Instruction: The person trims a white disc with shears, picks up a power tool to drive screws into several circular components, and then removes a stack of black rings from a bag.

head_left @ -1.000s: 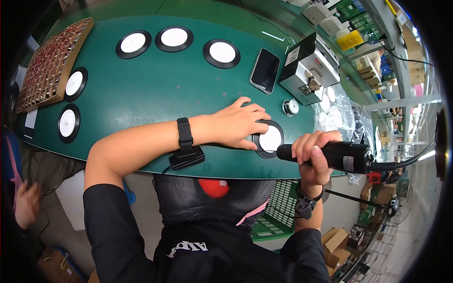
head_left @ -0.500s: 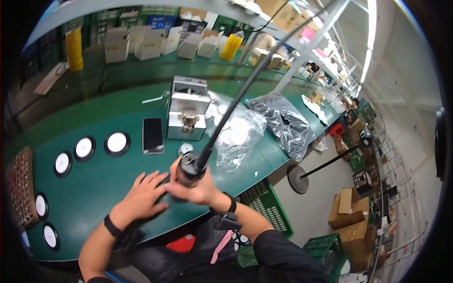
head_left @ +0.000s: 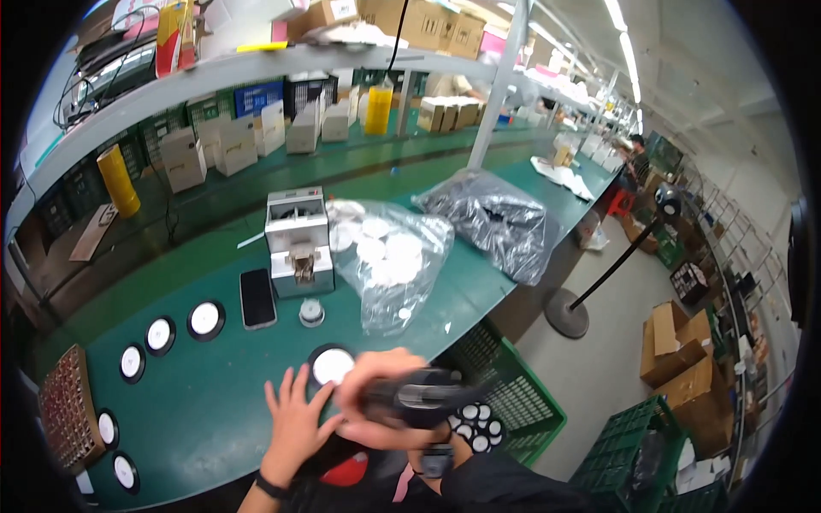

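My right hand [head_left: 352,398] is wrapped round a black electric screwdriver [head_left: 419,398], blurred by motion and tilted to the right, above the bench's front edge. My left hand [head_left: 295,427] lies low with its fingers spread and holds nothing. Its fingertips reach the near rim of a black-rimmed white disc [head_left: 332,366], which lies flat on the green bench [head_left: 214,402]. Whether they press on the disc I cannot tell. Several similar discs [head_left: 205,320] lie in a curve to the left. Beyond the hands are a small round metal-coloured part [head_left: 311,313] and a grey boxy device [head_left: 299,239].
A black phone [head_left: 257,298] lies beside the device. Clear bags of white discs [head_left: 389,256] and a grey plastic bag [head_left: 496,218] cover the right side. A compartmented tray [head_left: 70,410] stands far left. Below the edge, a green crate [head_left: 530,410] holds more discs.
My right hand has moved right with the screwdriver, which swung from upright to tilted. The disc near my left hand has come into sight. The view has shifted, showing more of the shelf.
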`<state>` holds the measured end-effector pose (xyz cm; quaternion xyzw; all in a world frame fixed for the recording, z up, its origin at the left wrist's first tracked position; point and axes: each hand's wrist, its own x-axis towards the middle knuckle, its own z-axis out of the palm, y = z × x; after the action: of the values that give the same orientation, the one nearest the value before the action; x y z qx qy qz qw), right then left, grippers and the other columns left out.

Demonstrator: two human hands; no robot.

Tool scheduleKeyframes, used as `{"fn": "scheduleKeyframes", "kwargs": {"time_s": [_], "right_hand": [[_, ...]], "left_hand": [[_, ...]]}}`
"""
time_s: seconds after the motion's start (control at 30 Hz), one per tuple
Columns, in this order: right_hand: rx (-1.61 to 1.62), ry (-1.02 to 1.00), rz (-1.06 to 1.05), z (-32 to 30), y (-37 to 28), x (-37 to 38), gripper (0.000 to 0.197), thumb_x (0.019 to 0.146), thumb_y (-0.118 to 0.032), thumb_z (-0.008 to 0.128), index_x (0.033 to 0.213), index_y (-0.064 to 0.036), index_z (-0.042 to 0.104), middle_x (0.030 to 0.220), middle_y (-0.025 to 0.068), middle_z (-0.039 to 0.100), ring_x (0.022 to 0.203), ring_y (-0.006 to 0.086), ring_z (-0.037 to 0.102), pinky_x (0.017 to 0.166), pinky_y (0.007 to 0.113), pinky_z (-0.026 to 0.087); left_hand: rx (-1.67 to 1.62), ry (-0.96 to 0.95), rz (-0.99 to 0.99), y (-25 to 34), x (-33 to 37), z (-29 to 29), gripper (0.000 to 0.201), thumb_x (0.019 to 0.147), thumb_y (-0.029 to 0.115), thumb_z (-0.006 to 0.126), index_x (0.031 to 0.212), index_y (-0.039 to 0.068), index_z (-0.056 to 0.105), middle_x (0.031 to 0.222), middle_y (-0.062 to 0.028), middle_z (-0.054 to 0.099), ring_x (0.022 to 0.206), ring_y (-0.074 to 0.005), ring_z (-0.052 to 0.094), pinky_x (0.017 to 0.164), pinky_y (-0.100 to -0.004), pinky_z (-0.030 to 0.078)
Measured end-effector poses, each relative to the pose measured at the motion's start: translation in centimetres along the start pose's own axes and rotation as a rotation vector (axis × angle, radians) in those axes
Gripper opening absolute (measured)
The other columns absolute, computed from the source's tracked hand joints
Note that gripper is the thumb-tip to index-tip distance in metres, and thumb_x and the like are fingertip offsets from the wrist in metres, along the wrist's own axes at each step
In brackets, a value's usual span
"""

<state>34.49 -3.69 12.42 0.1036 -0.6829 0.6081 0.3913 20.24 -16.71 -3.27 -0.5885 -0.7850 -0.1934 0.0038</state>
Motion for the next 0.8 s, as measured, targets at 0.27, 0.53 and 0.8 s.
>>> {"fn": "scheduleKeyframes", "kwargs": {"time_s": [0.27,0.53,0.8], "right_hand": [[0.366,0.058,-0.112,-2.1,-2.4,-4.8,0.035,0.083,-0.010,0.074,0.106,0.0018,0.050,0.060,0.0074,0.057,0.048,0.0181,0.055,0.046,0.032,0.046],[0.413,0.221,0.136,-4.9,-1.8,-11.0,0.042,0.089,-0.014,0.072,0.116,0.0007,0.043,0.062,0.0070,0.054,0.046,0.0154,0.049,0.045,0.030,0.044],[0.518,0.192,0.180,-4.0,1.3,-10.2,0.035,0.092,-0.018,0.068,0.111,-0.0027,0.043,0.061,0.0048,0.049,0.044,0.0143,0.044,0.043,0.028,0.042]], "left_hand": [[-0.398,-0.126,0.408,5.4,2.8,0.8,0.077,0.080,0.041,0.075,0.149,0.019,0.047,0.156,-0.0169,0.038,0.141,-0.0404,0.038,0.112,-0.0656,0.024],[0.026,0.252,-0.183,-16.2,3.0,-6.9,0.060,0.086,0.051,0.070,0.136,0.020,0.059,0.150,-0.0258,0.039,0.140,-0.0455,0.037,0.110,-0.0646,0.030],[0.178,0.491,-1.148,-28.7,3.5,-9.7,0.087,0.084,0.073,0.058,0.147,0.013,0.050,0.156,-0.0297,0.032,0.145,-0.0502,0.025,0.111,-0.0718,0.019]]}}
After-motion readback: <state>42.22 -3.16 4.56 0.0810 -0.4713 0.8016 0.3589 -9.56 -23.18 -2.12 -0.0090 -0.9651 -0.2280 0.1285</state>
